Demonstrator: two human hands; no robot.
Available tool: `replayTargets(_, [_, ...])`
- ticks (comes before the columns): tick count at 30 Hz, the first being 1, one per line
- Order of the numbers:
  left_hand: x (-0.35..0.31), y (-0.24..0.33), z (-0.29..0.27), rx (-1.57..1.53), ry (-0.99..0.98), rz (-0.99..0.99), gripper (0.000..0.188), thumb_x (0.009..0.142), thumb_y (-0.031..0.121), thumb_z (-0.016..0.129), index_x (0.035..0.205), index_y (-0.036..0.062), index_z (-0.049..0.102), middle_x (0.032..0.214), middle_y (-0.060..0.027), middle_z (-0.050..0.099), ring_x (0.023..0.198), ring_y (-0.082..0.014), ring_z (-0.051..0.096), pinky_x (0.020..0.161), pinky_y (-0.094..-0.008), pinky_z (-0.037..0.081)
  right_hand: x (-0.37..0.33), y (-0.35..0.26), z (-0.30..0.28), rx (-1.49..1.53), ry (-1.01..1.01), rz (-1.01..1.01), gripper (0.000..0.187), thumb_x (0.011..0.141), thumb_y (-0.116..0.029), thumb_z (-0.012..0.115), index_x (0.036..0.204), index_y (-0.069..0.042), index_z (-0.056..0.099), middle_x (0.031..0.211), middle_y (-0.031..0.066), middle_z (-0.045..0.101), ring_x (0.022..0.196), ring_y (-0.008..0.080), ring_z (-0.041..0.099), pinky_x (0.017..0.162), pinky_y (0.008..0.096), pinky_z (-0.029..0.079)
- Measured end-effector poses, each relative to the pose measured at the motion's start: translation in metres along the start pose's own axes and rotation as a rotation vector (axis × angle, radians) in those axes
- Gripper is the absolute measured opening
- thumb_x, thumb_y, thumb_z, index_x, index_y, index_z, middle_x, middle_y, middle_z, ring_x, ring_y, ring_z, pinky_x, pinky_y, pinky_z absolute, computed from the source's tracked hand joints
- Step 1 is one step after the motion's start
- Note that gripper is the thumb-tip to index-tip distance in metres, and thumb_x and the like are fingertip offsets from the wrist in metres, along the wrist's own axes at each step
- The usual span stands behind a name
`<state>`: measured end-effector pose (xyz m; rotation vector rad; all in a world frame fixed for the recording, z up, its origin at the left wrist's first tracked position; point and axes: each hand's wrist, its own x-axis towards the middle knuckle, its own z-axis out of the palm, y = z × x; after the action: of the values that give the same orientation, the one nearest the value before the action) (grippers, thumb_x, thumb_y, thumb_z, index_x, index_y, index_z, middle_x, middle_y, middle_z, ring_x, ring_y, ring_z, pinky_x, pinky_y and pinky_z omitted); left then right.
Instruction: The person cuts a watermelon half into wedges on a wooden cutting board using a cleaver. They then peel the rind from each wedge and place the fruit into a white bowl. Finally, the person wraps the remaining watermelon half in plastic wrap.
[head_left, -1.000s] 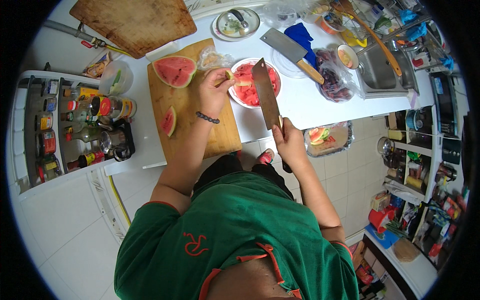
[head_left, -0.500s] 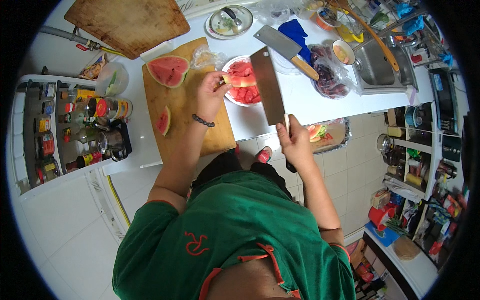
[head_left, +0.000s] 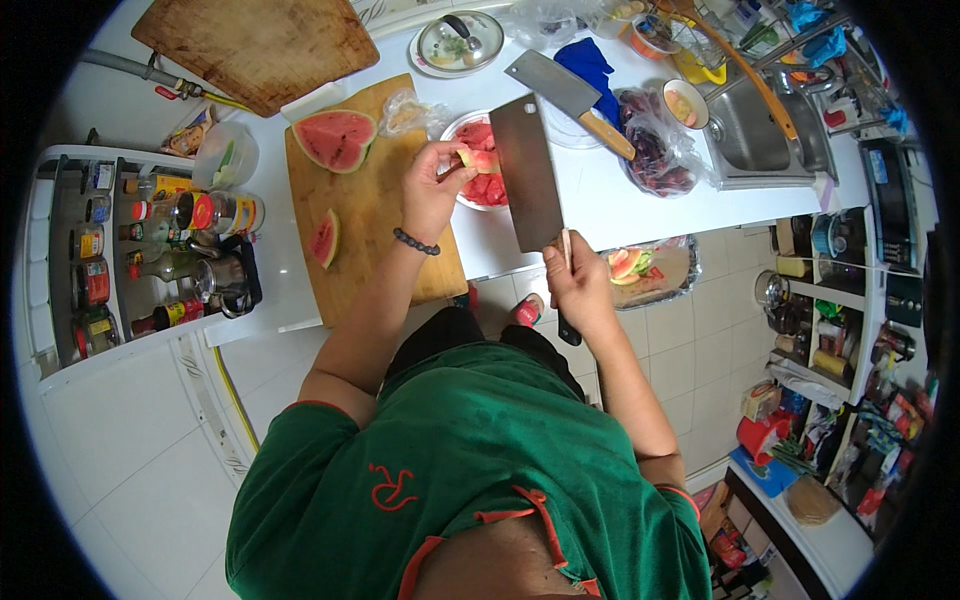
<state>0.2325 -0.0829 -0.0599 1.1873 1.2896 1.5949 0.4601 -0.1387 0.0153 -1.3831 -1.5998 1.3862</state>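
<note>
My left hand pinches one end of a watermelon slice above a white bowl of red watermelon pieces. My right hand is wrapped round the handle of a cleaver. Its broad blade stands right beside the slice and hides the bowl's right side. On the wooden cutting board to the left lie a large watermelon wedge and a smaller watermelon piece. I cannot tell whether the blade touches the slice.
A second cleaver rests near a blue cloth on the counter. Right of it sit a plastic bag of dark food and a steel sink. Below the counter edge stands a bin holding rinds. Jars crowd the left shelf.
My left hand has shifted slightly right with the watermelon slice. The cleaver in my right hand has moved a little left, closer to that hand.
</note>
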Motion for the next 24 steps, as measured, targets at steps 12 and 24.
replayTargets(12, [-0.003,0.007,0.012,0.18,0.051,0.072,0.027,0.075,-0.013,0.064,0.1,-0.0039,0.058,0.101,-0.0072,0.054,0.092,-0.0143,0.061,0.08,-0.0245,0.052,-0.004,-0.017,0.022,-0.786,0.006,-0.298,0.019,0.088,-0.015,0.055,0.079,0.0,0.047,0.058,0.0187,0.06,0.05,0.0329,0.061,0.046,0.0409,0.049])
replayTargets(24, [-0.005,0.011,0.001,0.139,-0.001,0.043,0.029,0.076,-0.014,0.064,0.101,-0.002,0.057,0.104,-0.0053,0.051,0.097,-0.0147,0.058,0.086,-0.0274,0.052,0.008,0.003,0.027,-0.572,0.029,-0.153,0.02,0.089,-0.018,0.056,0.084,0.0,0.049,0.059,0.021,0.058,0.054,0.0393,0.06,0.052,0.0465,0.049])
